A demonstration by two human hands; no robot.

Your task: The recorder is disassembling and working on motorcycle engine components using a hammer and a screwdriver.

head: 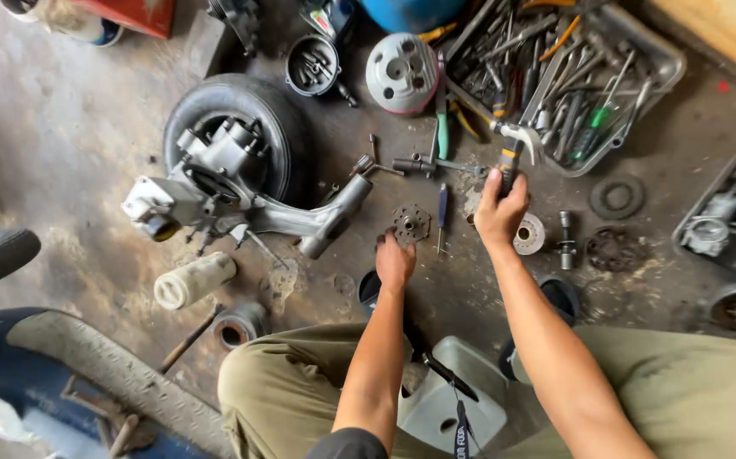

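Grey cast-metal engine case with swingarm, lying across a black tyre, well to the left of the left-hand fingers.

Metal tool tray, crowded with spanners, just beyond the hammer head.

Right hand: fingers wrapped tight round the handle of a claw hammer, head raised off the floor.

Left hand: fingers pressed together, tips down on the concrete, just short of the small toothed hub.

Blue-handled screwdriver, between the two hands, just right of the hub.

Step, as judged: steadying the hub for a blow. Next move calls for a short, aimed swing, fingertips kept back.

Room: bare floor between hub and knees; parts crowd right and far side.
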